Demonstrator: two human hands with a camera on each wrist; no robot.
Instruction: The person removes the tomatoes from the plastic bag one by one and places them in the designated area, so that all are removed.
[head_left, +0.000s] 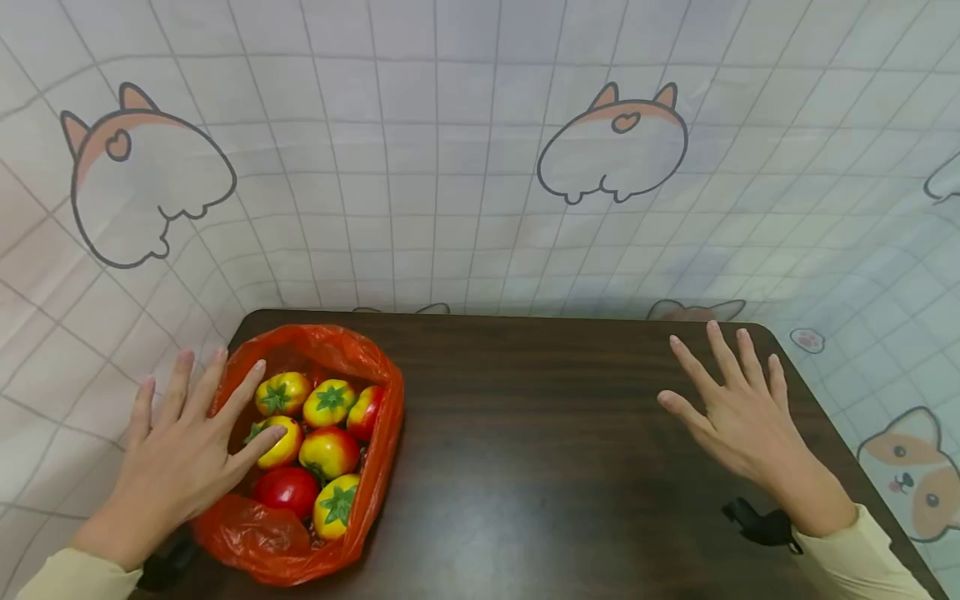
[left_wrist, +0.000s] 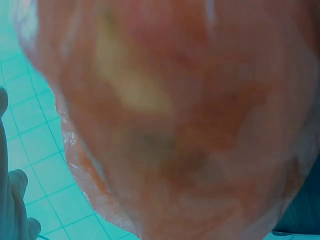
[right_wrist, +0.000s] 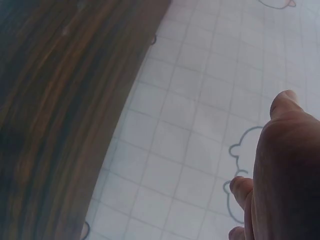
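A red plastic bag stands with its mouth wide at the left of the dark table. Inside lie several red and yellow tomato-like fruits, some with green star-shaped tops. My left hand spreads its fingers over the bag's left rim, thumb above the fruits; whether it touches the bag I cannot tell. In the left wrist view the bag fills most of the picture, blurred. At the right, my right hand is held with fingers spread above the table and holds nothing.
The dark wooden table has rounded far corners. Behind it and at both sides hangs a white grid-patterned cloth with cartoon dogs. Dark straps show at the wrists.
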